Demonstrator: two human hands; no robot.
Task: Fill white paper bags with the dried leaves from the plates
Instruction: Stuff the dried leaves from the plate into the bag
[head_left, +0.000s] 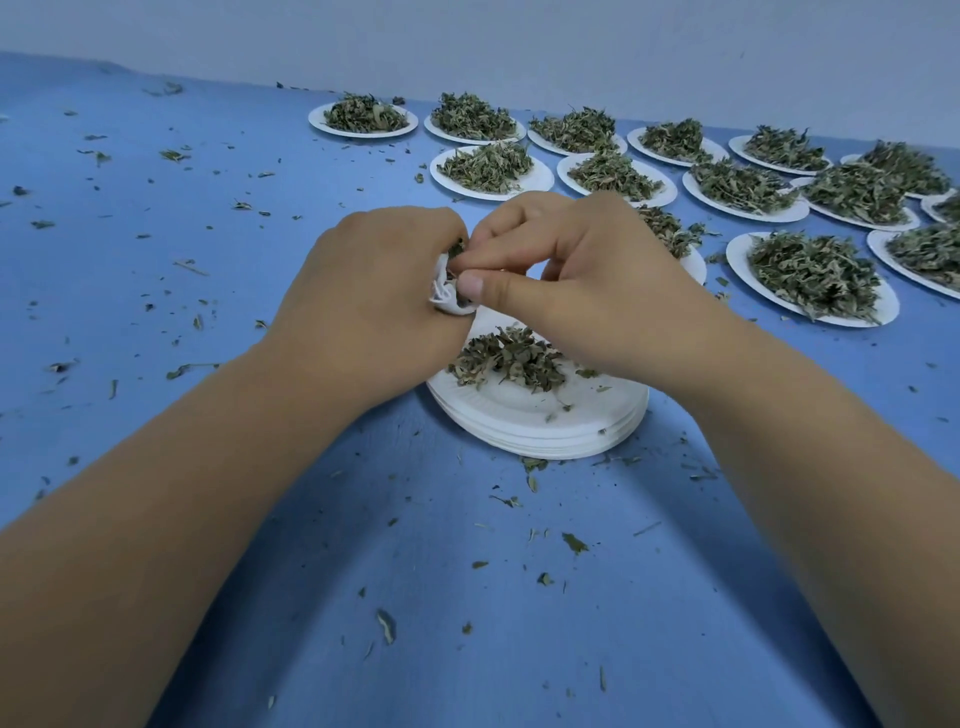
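Across the blue surface (208, 260) many leaf-heaped plates (810, 280) wait to your right. The stack of plates (540, 421) with leftover dried leaves (509, 358) sits directly below your hands. Your left hand (363, 306) grips the small white paper bag (444, 293); your right hand (587, 280) pinches leaves into its mouth. No writing is readable.

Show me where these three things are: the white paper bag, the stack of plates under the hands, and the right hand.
white paper bag (444, 296): head view, crumpled lower edge.
stack of plates (545, 431): head view, bare front rim.
right hand (587, 270): head view, back of the hand.
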